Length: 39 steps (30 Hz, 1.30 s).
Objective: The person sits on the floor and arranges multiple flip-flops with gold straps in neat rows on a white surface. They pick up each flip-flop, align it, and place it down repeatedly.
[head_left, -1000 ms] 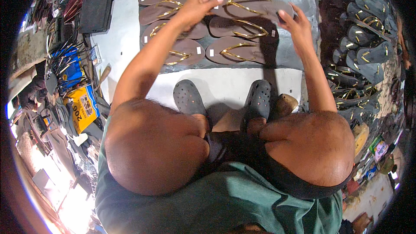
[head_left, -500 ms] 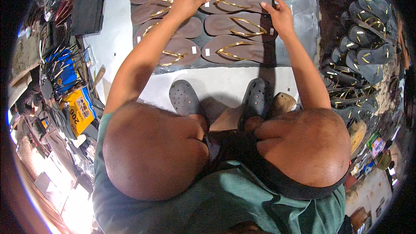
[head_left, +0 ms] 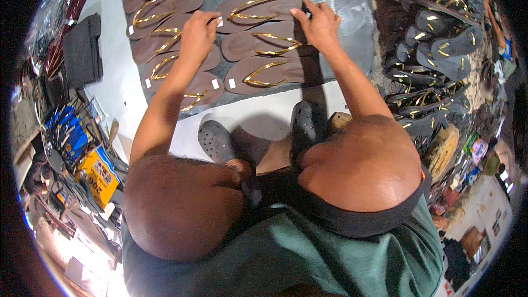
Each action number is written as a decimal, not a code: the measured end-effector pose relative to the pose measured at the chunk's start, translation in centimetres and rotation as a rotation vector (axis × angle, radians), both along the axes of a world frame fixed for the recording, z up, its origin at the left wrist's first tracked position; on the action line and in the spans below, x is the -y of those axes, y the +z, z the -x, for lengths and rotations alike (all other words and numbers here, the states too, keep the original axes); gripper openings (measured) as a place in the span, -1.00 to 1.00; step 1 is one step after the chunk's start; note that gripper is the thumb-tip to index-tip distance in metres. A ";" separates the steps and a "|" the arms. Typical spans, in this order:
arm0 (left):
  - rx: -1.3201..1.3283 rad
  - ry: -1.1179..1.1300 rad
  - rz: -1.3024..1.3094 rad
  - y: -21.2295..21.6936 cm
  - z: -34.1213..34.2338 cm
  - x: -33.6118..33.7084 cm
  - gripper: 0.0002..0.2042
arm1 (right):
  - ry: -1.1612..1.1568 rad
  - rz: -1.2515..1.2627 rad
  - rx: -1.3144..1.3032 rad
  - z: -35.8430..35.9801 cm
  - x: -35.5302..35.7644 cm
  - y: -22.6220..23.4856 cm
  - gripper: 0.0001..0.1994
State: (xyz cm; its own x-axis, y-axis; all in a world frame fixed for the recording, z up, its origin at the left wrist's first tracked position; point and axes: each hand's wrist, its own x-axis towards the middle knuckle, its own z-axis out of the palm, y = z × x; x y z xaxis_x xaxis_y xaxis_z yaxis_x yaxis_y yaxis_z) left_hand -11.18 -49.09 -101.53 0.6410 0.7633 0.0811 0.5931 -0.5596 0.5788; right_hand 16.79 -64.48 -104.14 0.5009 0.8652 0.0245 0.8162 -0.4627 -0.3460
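Note:
A brown flip-flop with gold straps (head_left: 269, 11) lies crosswise between my hands, at the far end of a short column. My left hand (head_left: 199, 34) has its fingers bent and pinched at the left end, by a small white sticker. With thumb and forefinger, my right hand (head_left: 320, 25) grips the opposite end. Whether the sole is lifted slightly cannot be told. Just nearer are a second flip-flop (head_left: 242, 47), its strap turned the other way, and a third flip-flop (head_left: 283, 71). Left of them, a longer column of matching flip-flops (head_left: 190, 0) is partly covered by my left forearm.
The flip-flops lie on a dark grey sheet (head_left: 346, 49) over a white surface. Dark flip-flops with gold straps (head_left: 440, 49) are heaped at right. A black slab (head_left: 82, 49) and a yellow packet (head_left: 99, 176) sit at left. My clogs (head_left: 216, 140) stand close to the sheet's near edge.
The whole view has shifted and tilted, so the sheet and flip-flops appear farther left, with more of the left column showing. Both hands stay at the ends of the same flip-flop.

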 end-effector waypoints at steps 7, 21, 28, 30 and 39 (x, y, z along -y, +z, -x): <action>-0.036 -0.087 0.024 1.2 0.6 0.1 -0.78 | 0.074 0.056 -0.015 0.7 1.5 -0.6 -0.42; 0.072 0.005 0.061 4.4 3.2 5.9 -0.67 | -0.862 -0.573 0.433 -22.4 11.9 15.3 0.12; 0.150 0.027 0.186 5.7 1.8 6.6 -0.65 | -0.901 -0.218 0.173 -29.3 14.3 18.2 0.28; 0.143 0.013 0.185 5.7 1.4 7.0 -0.64 | -0.886 -0.229 0.221 -29.3 15.1 18.0 0.26; 0.084 0.054 0.291 7.1 2.7 7.5 -0.63 | -0.411 -0.537 0.586 -28.5 13.5 19.9 -0.26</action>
State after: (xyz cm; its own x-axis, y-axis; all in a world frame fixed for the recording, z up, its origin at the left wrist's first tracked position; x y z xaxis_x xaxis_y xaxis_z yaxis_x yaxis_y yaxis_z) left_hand -13.88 -56.56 -94.46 0.5992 0.7949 -0.0954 0.5609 -0.3318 0.7584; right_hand 45.26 -78.02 -84.27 0.5486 0.4184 0.7239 0.7353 -0.6535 -0.1796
